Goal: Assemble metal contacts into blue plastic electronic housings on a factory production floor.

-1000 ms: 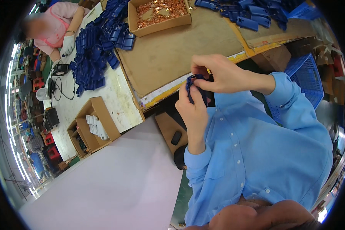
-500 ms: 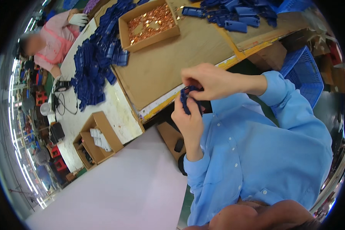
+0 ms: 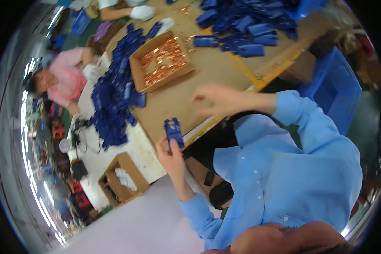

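My left hand [image 3: 172, 160] grips a blue plastic housing [image 3: 174, 132] by its lower end, thumb across its face. The housing is a flat, oblong shell with a notched top end, held up over the near edge of the table. To the right, my right hand [image 3: 216, 100] hovers above the brown board, smeared by motion. Its thumb and fingers look apart, with nothing visible between them. Beyond the hands is an open cardboard box [image 3: 173, 77] of small copper-coloured metal pieces [image 3: 163, 59].
Blue housings [image 3: 110, 101] lie heaped left of the box, and another pile [image 3: 252, 29] is at the far right. A divided carton [image 3: 135, 186] holds white pieces. A blue crate [image 3: 340, 93] stands right. Co-workers' gloved hands [image 3: 142, 12] [image 3: 92, 73] are across the table.
My hands have separated. The left has moved left and down with the blue housing; the right has let go of it and shifted slightly left. Another co-worker's gloved hand now shows at the top.
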Available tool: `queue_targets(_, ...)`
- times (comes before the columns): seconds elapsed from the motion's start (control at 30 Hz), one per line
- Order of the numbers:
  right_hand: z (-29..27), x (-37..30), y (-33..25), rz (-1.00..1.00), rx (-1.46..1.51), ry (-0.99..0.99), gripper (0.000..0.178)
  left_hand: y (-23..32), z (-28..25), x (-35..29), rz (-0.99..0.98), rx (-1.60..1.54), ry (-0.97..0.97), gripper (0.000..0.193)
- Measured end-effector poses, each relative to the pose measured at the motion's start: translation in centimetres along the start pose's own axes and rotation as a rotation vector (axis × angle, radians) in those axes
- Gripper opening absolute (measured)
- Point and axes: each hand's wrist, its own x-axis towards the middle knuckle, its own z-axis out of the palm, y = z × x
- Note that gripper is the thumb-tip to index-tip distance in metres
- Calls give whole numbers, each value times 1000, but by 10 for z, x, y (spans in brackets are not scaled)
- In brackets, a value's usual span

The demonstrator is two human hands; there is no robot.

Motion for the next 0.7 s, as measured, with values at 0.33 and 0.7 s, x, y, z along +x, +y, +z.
queue_targets(0.33,-105,71,117,54,-1070,158,43,-74,-123,215,-117,-219,593,28)
queue_targets(0.7,-113,73,99,-88,-884,208,44,-33,-74,214,191,-71,612,39)
